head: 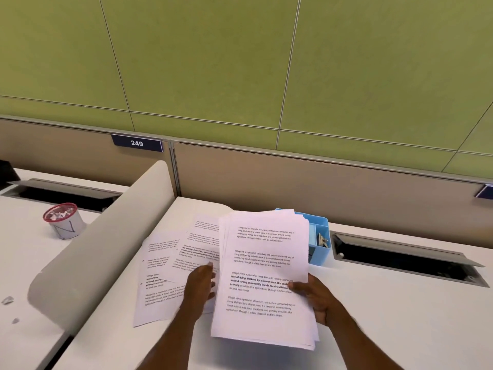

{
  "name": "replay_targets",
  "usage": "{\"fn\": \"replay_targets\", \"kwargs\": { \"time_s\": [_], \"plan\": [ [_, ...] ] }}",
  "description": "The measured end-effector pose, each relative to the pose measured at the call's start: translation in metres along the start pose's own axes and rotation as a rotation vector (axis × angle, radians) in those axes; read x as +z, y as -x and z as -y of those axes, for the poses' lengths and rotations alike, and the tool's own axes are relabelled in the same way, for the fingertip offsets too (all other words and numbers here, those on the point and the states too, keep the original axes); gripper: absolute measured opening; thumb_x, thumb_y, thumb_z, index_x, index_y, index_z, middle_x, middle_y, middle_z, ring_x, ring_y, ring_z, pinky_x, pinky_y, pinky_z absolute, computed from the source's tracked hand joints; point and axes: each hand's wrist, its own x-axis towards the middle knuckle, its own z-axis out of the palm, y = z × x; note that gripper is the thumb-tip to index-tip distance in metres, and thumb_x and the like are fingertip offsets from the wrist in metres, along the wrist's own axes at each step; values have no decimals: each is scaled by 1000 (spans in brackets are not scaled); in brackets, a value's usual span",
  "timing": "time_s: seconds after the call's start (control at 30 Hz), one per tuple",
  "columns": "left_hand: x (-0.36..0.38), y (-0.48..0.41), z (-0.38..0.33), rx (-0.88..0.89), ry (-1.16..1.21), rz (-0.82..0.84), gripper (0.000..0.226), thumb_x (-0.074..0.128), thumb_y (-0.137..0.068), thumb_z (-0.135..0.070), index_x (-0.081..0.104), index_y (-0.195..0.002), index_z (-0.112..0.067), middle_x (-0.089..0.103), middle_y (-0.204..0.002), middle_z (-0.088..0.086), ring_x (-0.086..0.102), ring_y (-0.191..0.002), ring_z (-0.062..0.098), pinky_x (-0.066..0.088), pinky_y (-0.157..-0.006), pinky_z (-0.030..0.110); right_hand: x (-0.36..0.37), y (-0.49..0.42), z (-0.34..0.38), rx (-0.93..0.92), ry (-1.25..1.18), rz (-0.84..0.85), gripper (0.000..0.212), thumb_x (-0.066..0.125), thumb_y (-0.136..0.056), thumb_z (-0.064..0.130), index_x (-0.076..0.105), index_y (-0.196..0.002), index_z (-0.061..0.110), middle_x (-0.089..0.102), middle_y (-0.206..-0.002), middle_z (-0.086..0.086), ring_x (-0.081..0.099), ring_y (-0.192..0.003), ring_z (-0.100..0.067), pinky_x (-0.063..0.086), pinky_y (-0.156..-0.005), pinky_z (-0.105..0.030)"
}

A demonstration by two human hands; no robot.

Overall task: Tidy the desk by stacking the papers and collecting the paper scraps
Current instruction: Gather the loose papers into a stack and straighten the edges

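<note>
Right hand (316, 299) grips a stack of papers (264, 276) at its right edge. The thumb is clamped on the top sheet and the other fingers are curled underneath. The stack is held tilted just above the desk (386, 303), printed side up. Its edges are uneven, with several sheets fanned out at the lower right corner.

Left hand (200, 284) is just beside the stack's left edge, fingers fairly straight, lying on loose sheets (162, 265) and gripping nothing. It is motion-blurred, so I cannot tell if it touches the stack. The loose sheets, at least 3, overlap at skewed angles on the desk left of the stack and run partly under it.

A blue organizer (320, 229) stands behind the stack, partly hidden by it. One compartment holds small items, too small to tell. An open cable slot (400, 259) sits in the desk right of the organizer.

A curved grey divider (106, 236) separates this desk from the neighbouring desk (24, 263) on the left. On that one is a cup (64, 222), upright, red rim, filled with paper bits. 2 scraps (8, 300) lie near the left frame edge, well apart from the cup.

A number plate (136, 143) reading 249 is on the back panel, with a green wall above.
</note>
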Motion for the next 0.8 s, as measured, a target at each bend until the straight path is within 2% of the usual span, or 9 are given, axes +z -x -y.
{"fn": "replay_targets", "kwargs": {
  "time_s": [0.03,0.1,0.17,0.27,0.37,0.43,0.57,0.67,0.8],
  "plan": [
    [-6,-8,4,81,-190,-60,22,55,-99,-23,64,-114,-9,67,-118,20,61,-113,39,50,-97,46,0,-2,-1,-6,-15,-1,63,75,-73,2,52,-131,0,60,-126,-31,59,-111,-52,52,-87,-57],
    [-14,-20,10,209,-595,-74,36,56,-97,-17,54,-132,-6,58,-135,17,54,-125,34,41,-107,39,1,-7,-2,-16,-42,1,61,75,-73,1,53,-130,1,59,-127,-31,59,-111,-53,53,-85,-57],
    [-19,-33,13,216,-901,6,57,54,-98,-26,34,-147,-7,42,-150,14,42,-136,31,34,-112,39,1,-14,-5,-20,-60,-13,62,73,-72,0,53,-130,0,59,-127,-31,58,-111,-53,52,-87,-59],
    [-19,-46,16,149,-1231,111,73,49,-97,-45,13,-155,-17,17,-162,8,23,-145,33,30,-113,48,5,-27,-7,-28,-72,-18,62,72,-72,0,52,-130,-2,59,-126,-32,57,-112,-54,50,-90,-63],
    [-18,-52,22,84,-1357,165,69,39,-98,-45,8,-155,-23,13,-162,1,15,-148,29,24,-114,54,12,-38,-10,-31,-101,-25,60,71,-72,-1,53,-130,-3,59,-126,-33,58,-111,-54,51,-89,-62],
    [-19,-50,26,123,-1453,139,59,34,-100,-36,13,-154,-22,22,-158,0,24,-144,27,26,-112,54,17,-42,-9,-26,-99,-30,60,71,-73,0,52,-130,-2,59,-126,-32,58,-112,-54,50,-90,-62],
    [-24,-45,27,258,-1551,32,41,35,-100,-32,36,-140,-22,47,-135,-2,46,-125,21,35,-105,49,27,-49,-7,-2,-98,-47,58,70,-75,0,52,-130,-1,61,-125,-31,60,-109,-53,53,-85,-59],
    [-28,-50,23,266,-1442,-30,34,37,-98,-35,45,-130,-25,53,-126,-4,49,-121,19,37,-103,43,32,-54,-7,3,-112,-56,51,66,-81,-4,52,-130,-1,60,-125,-30,60,-109,-52,54,-84,-58],
    [-43,-63,14,255,-1229,-217,41,49,-95,-44,50,-132,-24,53,-127,1,50,-118,22,44,-96,39,33,-59,-7,2,-136,-66,47,62,-84,-4,53,-130,0,60,-126,-30,59,-110,-53,54,-83,-57]
  ]
}}
